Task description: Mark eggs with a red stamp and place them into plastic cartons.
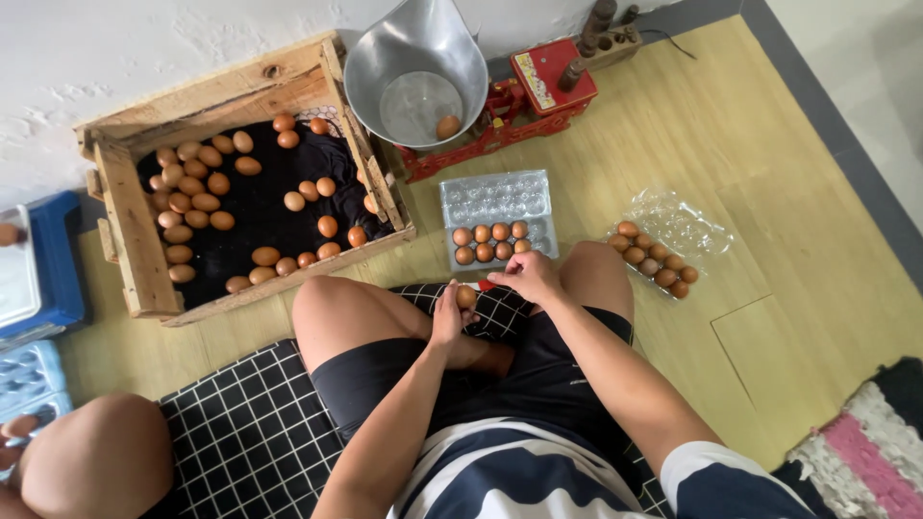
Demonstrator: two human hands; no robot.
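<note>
My left hand (449,320) is closed around a brown egg (466,297), held above my crossed legs. My right hand (527,276) is just right of that egg, fingers bent towards it; I cannot tell whether it holds anything. Straight ahead on the floor lies a clear plastic egg tray (500,202), its near rows holding several brown eggs (491,240). To the right lies a second clear tray (673,226), partly filled with eggs.
A wooden crate (125,221) lined with black cloth holds many loose brown eggs at left. A red scale (548,82) with a metal scoop pan (413,58) holding one egg stands behind. Another person's knee (96,461) is at lower left, by blue trays (38,279).
</note>
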